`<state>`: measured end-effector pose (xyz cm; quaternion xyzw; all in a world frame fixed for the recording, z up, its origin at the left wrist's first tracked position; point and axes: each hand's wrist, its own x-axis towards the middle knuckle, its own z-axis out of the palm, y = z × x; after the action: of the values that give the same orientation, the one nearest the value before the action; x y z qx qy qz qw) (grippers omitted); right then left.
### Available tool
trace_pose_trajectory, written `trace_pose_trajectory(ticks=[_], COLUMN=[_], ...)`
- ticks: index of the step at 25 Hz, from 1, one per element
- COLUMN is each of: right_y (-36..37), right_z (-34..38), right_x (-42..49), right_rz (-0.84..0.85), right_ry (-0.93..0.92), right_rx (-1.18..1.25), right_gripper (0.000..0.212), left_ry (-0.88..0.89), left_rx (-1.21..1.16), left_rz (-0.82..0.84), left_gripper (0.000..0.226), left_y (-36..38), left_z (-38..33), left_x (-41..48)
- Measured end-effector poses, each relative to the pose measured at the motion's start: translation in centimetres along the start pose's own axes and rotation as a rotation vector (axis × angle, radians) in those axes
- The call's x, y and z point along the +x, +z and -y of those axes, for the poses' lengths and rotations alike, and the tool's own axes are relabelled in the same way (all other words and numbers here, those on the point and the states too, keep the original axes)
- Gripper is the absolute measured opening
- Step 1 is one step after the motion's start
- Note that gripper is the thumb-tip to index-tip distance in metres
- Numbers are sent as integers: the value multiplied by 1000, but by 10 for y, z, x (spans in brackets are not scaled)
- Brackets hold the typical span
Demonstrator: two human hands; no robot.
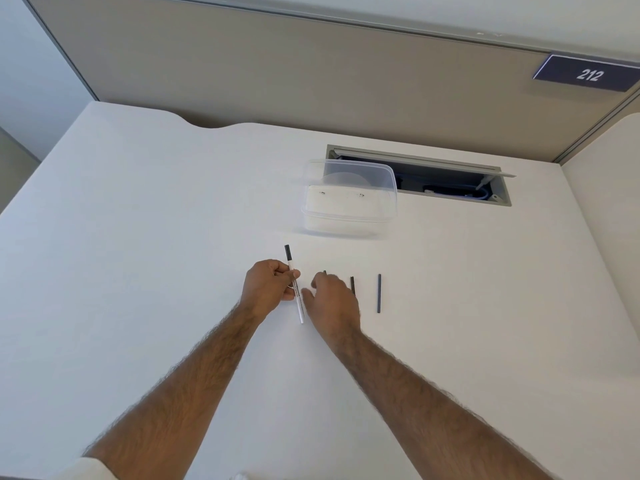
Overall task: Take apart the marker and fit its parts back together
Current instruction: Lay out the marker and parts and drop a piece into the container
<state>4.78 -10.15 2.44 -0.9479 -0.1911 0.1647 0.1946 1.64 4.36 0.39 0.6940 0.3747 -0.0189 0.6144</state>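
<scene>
My left hand [268, 284] grips a thin white marker barrel [300, 311] with a black end [287, 252] pointing away from me. My right hand [332, 301] hovers palm down just right of the barrel, fingers spread over a small dark part [325, 272] whose tip shows beyond my fingers. Whether the fingers touch that part is hidden. A second dark piece [352, 285] lies on the white desk [173, 237] at the right edge of my right hand. A longer dark rod [379, 293] lies farther right, apart from both hands.
A clear plastic container [349, 199] stands behind the parts. Behind it an open cable hatch [450, 178] is cut into the desk. A beige partition with a "212" sign [588, 74] closes off the back edge.
</scene>
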Motion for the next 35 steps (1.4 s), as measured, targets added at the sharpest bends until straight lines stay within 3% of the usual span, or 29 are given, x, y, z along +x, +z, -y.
trace_pose_trajectory(ticks=[5, 9, 13, 20, 25, 31, 33, 35], right_y=[16, 15, 12, 14, 12, -3, -10, -13], right_z=[13, 17, 20, 23, 24, 9, -2, -11], right_x=[-4, 4, 11, 19, 21, 17, 18, 20], right_rz=[17, 14, 24, 35, 40, -24, -69, -78], right_ry=[128, 208, 263, 365, 354, 281, 272, 259], right_rx=[193, 264, 272, 305, 288, 244, 186, 122], right_gripper=[23, 10, 12, 29, 24, 12, 10, 12], left_ry=[-22, -54, -58, 10, 41, 30, 57, 201], left_rx=[-29, -85, -79, 179, 307, 295, 396, 588], left_rz=[27, 22, -13, -79, -95, -49, -84, -192], left_gripper=[20, 17, 13, 16, 14, 20, 21, 18], left_y=[3, 4, 9, 22, 27, 20, 13, 4], left_z=[6, 2, -1, -8, -10, -9, -9, -4], left_x=[0, 4, 7, 11, 11, 11, 8, 4])
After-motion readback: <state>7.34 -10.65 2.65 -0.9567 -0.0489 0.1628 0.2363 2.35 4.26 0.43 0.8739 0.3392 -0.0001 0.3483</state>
